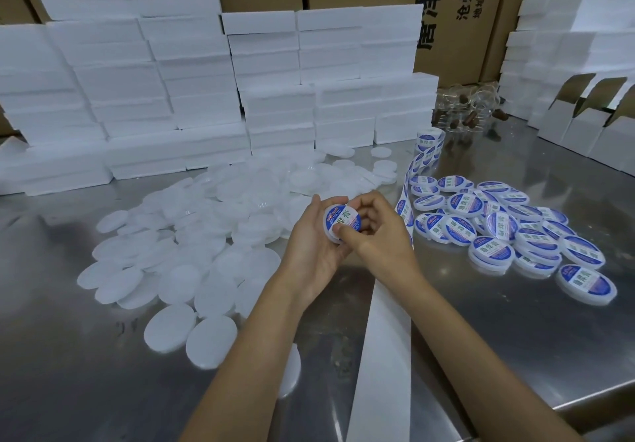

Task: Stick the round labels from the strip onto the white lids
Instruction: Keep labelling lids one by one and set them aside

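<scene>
The left hand [314, 249] cups a white lid [338, 223] above the table [498, 331], while the right hand [372, 226] curls over it, thumb pressing the round label [343, 221] down. To seat it well, rub from the centre outward so the edges lie flat, then reach for the strip [405, 208] just to the right.

The steel table [103, 355] carries bare white lids [192, 235], labelled lids [498, 232], the label strip [388, 355] and foam boxes [171, 98]
</scene>
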`<state>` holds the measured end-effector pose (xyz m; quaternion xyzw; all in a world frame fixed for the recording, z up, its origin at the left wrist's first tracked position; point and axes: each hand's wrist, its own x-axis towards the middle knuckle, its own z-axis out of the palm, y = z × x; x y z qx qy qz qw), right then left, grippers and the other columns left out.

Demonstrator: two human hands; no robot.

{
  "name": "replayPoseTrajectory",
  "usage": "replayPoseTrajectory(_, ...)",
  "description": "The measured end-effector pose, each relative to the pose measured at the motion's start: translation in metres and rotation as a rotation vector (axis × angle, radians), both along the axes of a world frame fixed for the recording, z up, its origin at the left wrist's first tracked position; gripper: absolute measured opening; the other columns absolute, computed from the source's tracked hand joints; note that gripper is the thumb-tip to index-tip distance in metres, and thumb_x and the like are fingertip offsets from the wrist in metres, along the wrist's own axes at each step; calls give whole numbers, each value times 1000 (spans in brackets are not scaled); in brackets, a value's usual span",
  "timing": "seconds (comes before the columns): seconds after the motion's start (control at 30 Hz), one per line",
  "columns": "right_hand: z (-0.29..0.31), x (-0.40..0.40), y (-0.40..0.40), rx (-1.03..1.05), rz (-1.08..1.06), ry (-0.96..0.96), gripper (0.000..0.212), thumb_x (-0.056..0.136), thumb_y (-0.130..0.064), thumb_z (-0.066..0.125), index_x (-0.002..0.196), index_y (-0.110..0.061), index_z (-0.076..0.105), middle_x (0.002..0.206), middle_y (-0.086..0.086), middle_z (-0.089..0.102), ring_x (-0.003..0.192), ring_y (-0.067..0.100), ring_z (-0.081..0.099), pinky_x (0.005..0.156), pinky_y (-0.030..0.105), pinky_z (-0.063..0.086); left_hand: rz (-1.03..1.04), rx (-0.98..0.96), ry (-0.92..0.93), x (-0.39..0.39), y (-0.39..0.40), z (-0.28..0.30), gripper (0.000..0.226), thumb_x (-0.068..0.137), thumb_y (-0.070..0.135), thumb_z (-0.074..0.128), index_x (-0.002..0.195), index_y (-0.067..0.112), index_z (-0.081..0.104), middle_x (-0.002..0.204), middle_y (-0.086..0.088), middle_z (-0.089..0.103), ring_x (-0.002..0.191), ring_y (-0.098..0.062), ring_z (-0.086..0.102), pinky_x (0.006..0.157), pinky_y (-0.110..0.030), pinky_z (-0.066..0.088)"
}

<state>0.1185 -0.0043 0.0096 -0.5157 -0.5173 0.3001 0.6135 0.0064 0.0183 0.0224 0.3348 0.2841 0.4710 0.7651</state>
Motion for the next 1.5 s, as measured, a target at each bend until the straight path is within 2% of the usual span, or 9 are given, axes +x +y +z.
replayPoseTrajectory(0.4, -13, 2, 0, 94, -186, -288, 36, 75, -19, 81, 105, -22, 60, 97, -14, 54, 89, -8, 50, 76, 3, 38, -15, 1, -18, 1, 0, -4, 42, 108, 39, 36, 120, 6, 59, 94, -14, 76, 86, -24, 75, 74, -34, 63)
replayPoseTrajectory(0.53, -13, 1, -2, 37, -245, -321, 58, 64, -57, 78, 106, -32, 46, 94, -20, 53, 92, -4, 51, 75, 11, 41, -4, -2, -9, 1, 0, -3, 43, 108, 42, 36, 123, 9, 59, 112, -21, 70, 104, -31, 68, 103, -47, 50)
replayPoseTrajectory(0.67, -14, 5, -4, -1, -326, -511, 52, 68, -75, 66, 78, -29, 43, 87, -13, 57, 85, 10, 49, 77, 33, 44, 3, 17, -27, 1, 4, -5, 45, 108, 42, 33, 122, 8, 60, 114, -22, 68, 114, -36, 59, 120, -52, 32)
replayPoseTrajectory(0.83, -8, 4, -8, 64, -312, -576, 31, 94, -56, 55, 75, -32, 56, 59, -6, 47, 65, 13, 48, 73, 42, 46, -34, 36, -50, 0, 3, -4, 47, 107, 43, 35, 118, 7, 63, 117, -19, 68, 112, -33, 60, 110, -46, 43)
replayPoseTrajectory(1.0, -11, 8, -7, 106, -343, -578, 32, 106, -31, 42, 99, -16, 70, 75, -2, 67, 72, 23, 58, 78, 47, 48, -56, 58, -39, 3, -1, -3, 44, 107, 41, 36, 111, 8, 65, 110, -13, 70, 100, -24, 66, 94, -38, 50)
replayPoseTrajectory(1.2, -7, 4, -9, -12, -422, -725, 60, 85, -80, 33, 60, -26, 40, 52, -7, 47, 58, 16, 47, 81, 35, 35, -95, 80, -8, 3, -2, 0, 55, 108, 49, 27, 118, 7, 61, 128, -15, 69, 114, -31, 65, 105, -42, 46)
replayPoseTrajectory(1.27, -7, 2, -9, -53, -450, -739, 67, 78, -88, 34, 59, -25, 45, 51, -6, 49, 57, 15, 50, 81, 34, 35, -129, 88, -8, 5, -4, 1, 59, 107, 53, 26, 119, 6, 60, 131, -14, 68, 122, -32, 61, 112, -44, 42)
replayPoseTrajectory(1.37, -8, 4, -11, -48, -450, -678, 68, 85, -82, 33, 57, -23, 51, 49, -4, 51, 55, 17, 52, 83, 36, 39, -153, 98, 14, 8, -7, 2, 63, 107, 53, 25, 124, 4, 60, 132, -13, 67, 128, -31, 60, 113, -42, 43)
replayPoseTrajectory(1.5, -9, 5, -11, -21, -436, -604, 60, 99, -57, 42, 48, -26, 32, 42, -7, 37, 52, 23, 48, 72, 36, 40, -157, 102, 45, 9, -9, 2, 69, 108, 49, 23, 139, -4, 53, 136, -16, 64, 133, -32, 56, 117, -47, 38)
